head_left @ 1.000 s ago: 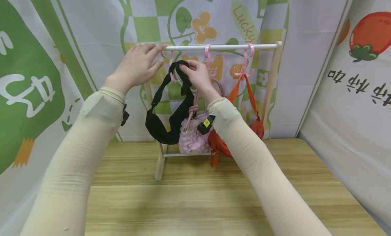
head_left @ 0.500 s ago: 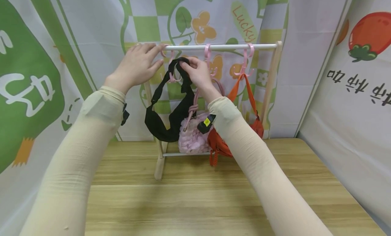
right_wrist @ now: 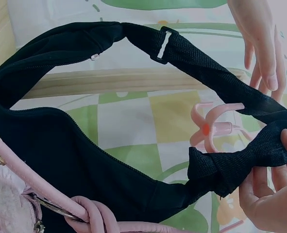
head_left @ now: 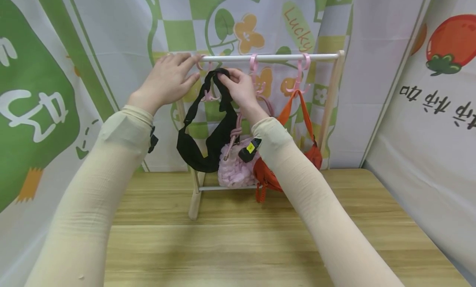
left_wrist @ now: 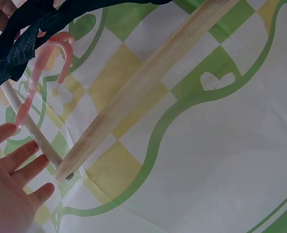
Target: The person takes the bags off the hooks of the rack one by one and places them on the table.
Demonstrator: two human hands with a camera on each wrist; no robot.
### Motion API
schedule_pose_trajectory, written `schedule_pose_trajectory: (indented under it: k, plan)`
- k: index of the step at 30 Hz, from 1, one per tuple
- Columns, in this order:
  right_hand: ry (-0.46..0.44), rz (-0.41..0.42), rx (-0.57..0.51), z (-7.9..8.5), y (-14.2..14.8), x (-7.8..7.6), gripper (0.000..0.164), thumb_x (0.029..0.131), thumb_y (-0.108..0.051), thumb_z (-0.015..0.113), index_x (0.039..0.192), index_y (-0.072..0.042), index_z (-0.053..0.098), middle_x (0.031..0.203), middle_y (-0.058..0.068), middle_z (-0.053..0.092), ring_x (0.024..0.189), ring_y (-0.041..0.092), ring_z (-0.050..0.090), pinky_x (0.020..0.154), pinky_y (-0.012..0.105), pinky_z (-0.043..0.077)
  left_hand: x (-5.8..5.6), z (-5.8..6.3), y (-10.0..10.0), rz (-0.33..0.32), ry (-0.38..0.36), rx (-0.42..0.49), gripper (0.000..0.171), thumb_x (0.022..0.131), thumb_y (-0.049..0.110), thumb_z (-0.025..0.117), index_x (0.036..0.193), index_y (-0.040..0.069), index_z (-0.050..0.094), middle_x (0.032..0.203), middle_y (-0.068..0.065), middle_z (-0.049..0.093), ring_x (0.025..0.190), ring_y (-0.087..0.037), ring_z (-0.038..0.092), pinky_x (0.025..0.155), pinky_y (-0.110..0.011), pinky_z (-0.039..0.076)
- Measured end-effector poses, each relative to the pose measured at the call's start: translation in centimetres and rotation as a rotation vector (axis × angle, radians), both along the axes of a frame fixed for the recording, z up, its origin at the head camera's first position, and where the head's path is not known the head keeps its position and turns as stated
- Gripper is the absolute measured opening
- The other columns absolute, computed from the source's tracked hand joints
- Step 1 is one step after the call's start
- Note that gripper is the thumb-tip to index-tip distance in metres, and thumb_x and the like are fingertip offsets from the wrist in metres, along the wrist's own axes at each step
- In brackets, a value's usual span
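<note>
My right hand [head_left: 241,88] pinches the top of the strap of a black shoulder bag [head_left: 201,155], which hangs below it. In the right wrist view the strap [right_wrist: 196,60] loops around a pink multi-prong hook [right_wrist: 209,127]; whether strap and hook touch, I cannot tell. My left hand [head_left: 167,78] lies at the left end of the silver top rail [head_left: 279,57], above the hook. The left wrist view has its fingers [left_wrist: 24,158] spread beside the hook's stem.
A fluffy pink bag [head_left: 236,171] with a knotted handle hangs in the rack's middle. An orange bag [head_left: 314,155] hangs from the right pink hook [head_left: 297,86]. The rack's wooden foot [head_left: 194,204] stands on the wood-grain table [head_left: 238,245]. A printed cloth [head_left: 178,35] hangs behind.
My right hand has lifted the black strap slightly upward, and the bag has risen a little with it. The left hand has stayed at the rail.
</note>
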State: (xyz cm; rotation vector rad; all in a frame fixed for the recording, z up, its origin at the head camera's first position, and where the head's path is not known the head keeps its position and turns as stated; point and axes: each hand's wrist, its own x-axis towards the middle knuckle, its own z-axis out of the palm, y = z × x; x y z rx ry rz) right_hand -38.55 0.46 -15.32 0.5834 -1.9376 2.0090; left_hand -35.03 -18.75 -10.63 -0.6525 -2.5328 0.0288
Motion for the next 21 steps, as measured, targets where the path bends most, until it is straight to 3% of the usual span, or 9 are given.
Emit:
schedule_pose_trajectory:
  k: [10,21]
  plan:
    - [0.023,0.023,-0.072,-0.19,-0.01,-0.29,0.025,0.091,-0.012,0.063,0.113,0.001,0.064,0.112,0.016,0.068,0.08,0.006,0.063,0.07,0.019,0.051,-0.04,-0.05,0.08,0.004,-0.002,-0.001,0.055,0.103,0.04,0.028,0.152,0.018,0.02,0.152,-0.022,0.027,0.139,-0.043,0.023,0.117,-0.055,0.009]
    - [0.02,0.066,-0.144,0.14,-0.04,-0.25,0.024,0.091,-0.011,0.063,0.112,0.001,0.063,0.113,0.015,0.067,0.091,0.012,0.065,0.079,0.022,0.053,-0.15,-0.09,-0.03,0.003,-0.002,0.004,0.055,0.103,0.04,0.029,0.152,0.018,0.02,0.152,-0.022,0.026,0.14,-0.042,0.023,0.117,-0.055,0.01]
